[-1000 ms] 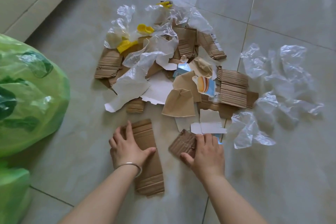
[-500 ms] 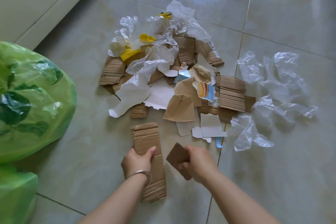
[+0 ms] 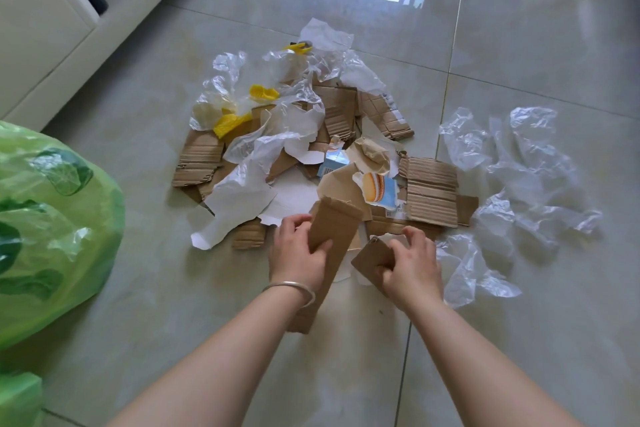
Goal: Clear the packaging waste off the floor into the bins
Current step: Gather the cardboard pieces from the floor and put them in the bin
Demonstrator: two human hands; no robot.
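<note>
My left hand (image 3: 299, 253) grips a long brown cardboard strip (image 3: 334, 225), lifted off the floor and tilted. My right hand (image 3: 410, 263) holds a smaller brown cardboard piece (image 3: 372, 258) just to the right of it. Both hover over the near edge of a waste pile (image 3: 311, 149) on the tiled floor: corrugated cardboard scraps (image 3: 431, 191), torn white paper (image 3: 235, 198), yellow bits (image 3: 230, 123), a printed blue carton scrap (image 3: 379, 187). Crumpled clear plastic film (image 3: 519, 177) lies to the right of the pile.
A green plastic bin bag (image 3: 52, 225) bulges at the left edge, with a second green one (image 3: 17, 399) in the bottom left corner. A white cabinet (image 3: 41, 17) stands at the far left. Glossy floor tiles (image 3: 536, 28) reflect a window.
Both hands lifted their cardboard pieces off the floor and moved forward toward the pile; the long strip now stands tilted in my left hand. The view shifted, showing more far floor.
</note>
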